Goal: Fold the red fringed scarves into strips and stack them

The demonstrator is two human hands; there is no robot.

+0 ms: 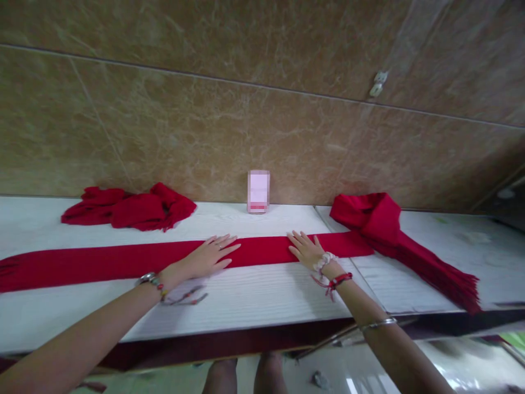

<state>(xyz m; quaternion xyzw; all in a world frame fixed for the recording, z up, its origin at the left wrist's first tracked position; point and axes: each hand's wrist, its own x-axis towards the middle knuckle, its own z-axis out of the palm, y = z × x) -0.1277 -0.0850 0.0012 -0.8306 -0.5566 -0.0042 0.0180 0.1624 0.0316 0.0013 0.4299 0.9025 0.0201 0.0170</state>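
A long red scarf (262,250) lies in a flat strip across the white counter. Its fringed left end reaches the left edge of the view; its right part folds over itself in a loose loop (371,213), and the other fringed end hangs toward the front edge. My left hand (209,256) rests flat on the strip left of the middle, fingers outstretched. Farther right, my right hand (305,250) also lies on the strip with its fingers spread. Neither hand grips the cloth.
A second red cloth (135,209) lies crumpled at the back left. Against the wall a phone (258,191) stands upright, its screen blurred. Brown marbled tiles (184,120) rise behind the white counter (246,306). A seam crosses the counter at right. A wall socket (378,83) sits higher up.
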